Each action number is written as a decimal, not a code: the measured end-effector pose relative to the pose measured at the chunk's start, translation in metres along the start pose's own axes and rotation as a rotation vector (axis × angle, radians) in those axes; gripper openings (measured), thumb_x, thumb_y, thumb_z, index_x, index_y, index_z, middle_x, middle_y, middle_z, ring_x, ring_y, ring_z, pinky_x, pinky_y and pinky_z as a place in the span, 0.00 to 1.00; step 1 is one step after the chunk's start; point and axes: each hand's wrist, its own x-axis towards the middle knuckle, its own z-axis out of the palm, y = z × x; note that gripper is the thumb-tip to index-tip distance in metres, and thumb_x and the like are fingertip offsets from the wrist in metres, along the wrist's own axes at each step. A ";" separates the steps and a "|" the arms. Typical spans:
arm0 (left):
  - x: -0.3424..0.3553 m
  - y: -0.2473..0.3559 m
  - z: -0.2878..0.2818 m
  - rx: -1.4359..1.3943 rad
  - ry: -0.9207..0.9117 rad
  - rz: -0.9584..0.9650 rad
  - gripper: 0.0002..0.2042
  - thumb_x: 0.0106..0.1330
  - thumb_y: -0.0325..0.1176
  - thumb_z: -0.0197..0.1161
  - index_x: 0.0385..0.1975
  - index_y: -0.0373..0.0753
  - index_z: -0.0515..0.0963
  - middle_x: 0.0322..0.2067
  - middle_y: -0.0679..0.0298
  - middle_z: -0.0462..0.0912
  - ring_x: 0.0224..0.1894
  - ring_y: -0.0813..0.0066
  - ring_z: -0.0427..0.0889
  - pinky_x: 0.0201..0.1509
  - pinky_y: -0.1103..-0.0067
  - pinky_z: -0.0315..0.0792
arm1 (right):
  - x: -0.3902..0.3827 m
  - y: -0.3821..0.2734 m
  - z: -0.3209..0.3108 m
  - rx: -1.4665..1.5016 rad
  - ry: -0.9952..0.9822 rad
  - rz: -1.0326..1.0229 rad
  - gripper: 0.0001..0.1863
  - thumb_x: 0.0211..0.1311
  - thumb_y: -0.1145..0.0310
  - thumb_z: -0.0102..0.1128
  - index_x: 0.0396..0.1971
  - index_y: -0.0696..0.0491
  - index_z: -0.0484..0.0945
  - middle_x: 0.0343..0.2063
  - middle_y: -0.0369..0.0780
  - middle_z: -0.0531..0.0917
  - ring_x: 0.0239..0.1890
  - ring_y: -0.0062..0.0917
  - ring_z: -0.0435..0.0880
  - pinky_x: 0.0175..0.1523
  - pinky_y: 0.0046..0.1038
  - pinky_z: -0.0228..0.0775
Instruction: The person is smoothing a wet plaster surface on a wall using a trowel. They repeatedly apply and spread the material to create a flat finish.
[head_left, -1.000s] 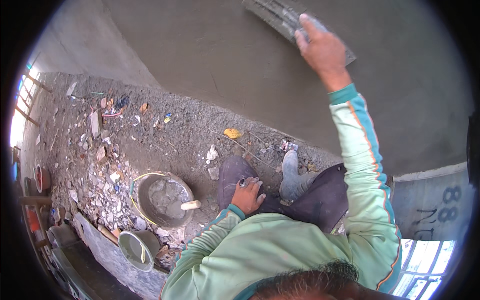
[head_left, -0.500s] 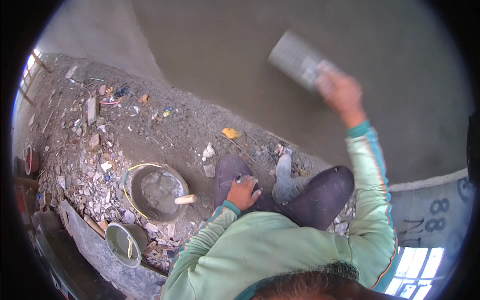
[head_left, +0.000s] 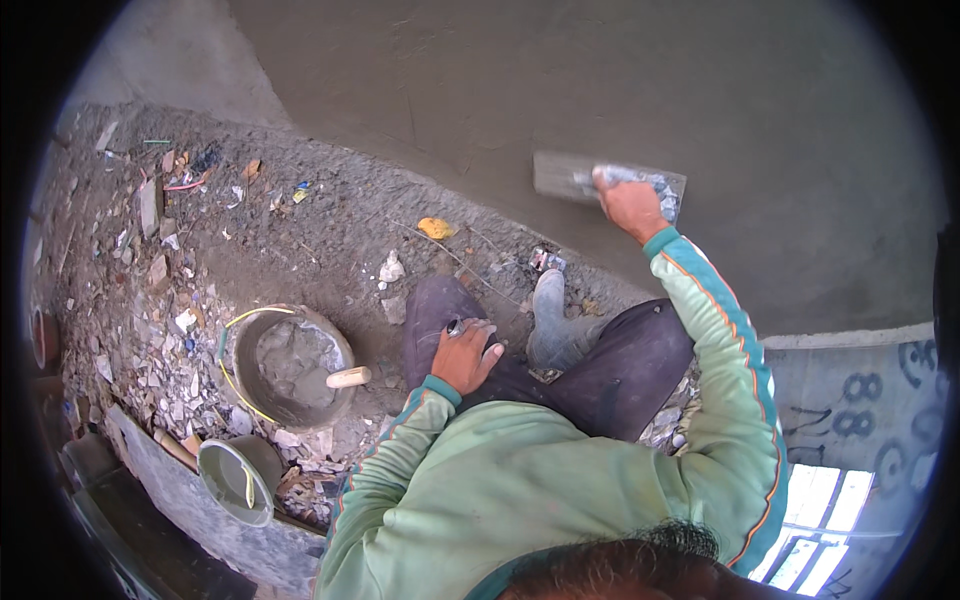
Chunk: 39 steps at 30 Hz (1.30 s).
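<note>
My right hand (head_left: 632, 208) grips the handle of a rectangular plastering trowel (head_left: 562, 177), its blade lying against the smooth grey plastered wall (head_left: 440, 70) near the wall's lower edge. The blade is nearly level, its long end pointing left. On my bent left thigh rests my left hand (head_left: 465, 357), fingers laid out flat, with a small dark ring-like object at one finger. To its left stands a bucket (head_left: 347, 412) of grey mortar (head_left: 290, 358), a wooden-handled tool (head_left: 348, 377) leaning in it with only the handle showing.
A smaller grey bucket (head_left: 268, 458) stands beside a grey board (head_left: 165, 470) at lower left. Rubble (head_left: 140, 345), a yellow scrap (head_left: 436, 228) and a white lump (head_left: 392, 267) litter the ground along the wall's foot. Written marks cover the grey surface (head_left: 810, 385) at right.
My right hand has come down and slightly left along the wall, and the trowel has turned from a slant to nearly level. My left hand stays on the thigh; the whole view has shifted slightly.
</note>
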 end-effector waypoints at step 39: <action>0.054 -0.044 -0.006 -0.019 0.068 -0.153 0.19 0.71 0.47 0.60 0.50 0.39 0.81 0.48 0.51 0.86 0.49 0.47 0.85 0.55 0.59 0.76 | 0.069 0.108 -0.266 0.731 1.049 0.407 0.23 0.64 0.54 0.66 0.55 0.49 0.84 0.52 0.48 0.86 0.56 0.45 0.85 0.60 0.37 0.77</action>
